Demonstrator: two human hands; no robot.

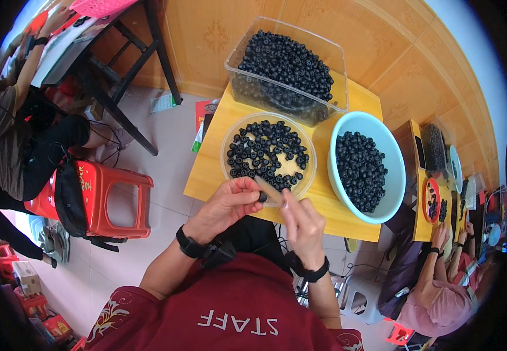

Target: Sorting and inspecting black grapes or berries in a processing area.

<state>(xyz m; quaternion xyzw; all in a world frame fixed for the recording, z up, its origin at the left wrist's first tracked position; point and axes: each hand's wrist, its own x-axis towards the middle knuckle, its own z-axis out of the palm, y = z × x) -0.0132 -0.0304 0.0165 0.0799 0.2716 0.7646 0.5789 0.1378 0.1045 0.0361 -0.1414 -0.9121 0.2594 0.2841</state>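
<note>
My left hand [234,202] pinches a small round black part [262,197] between thumb and fingertips. In my right hand [302,225] is a flat, pale, knife-like blade [270,189], its tip slanting up to the left beside that part. Just beyond both hands, a round clear tray [228,134] holds many loose black parts, several of them showing a hole. Farther back stands a clear rectangular bin [336,58] heaped with the same parts. A light blue bowl [395,193] to the right is also piled with them.
Everything stands on a small yellow table [207,172] against a wood-panelled wall [207,35]. At left are a red plastic stool [104,199], a dark-legged table [161,58] and a seated person [8,123]. Other people sit at a similar table [420,228] on the right.
</note>
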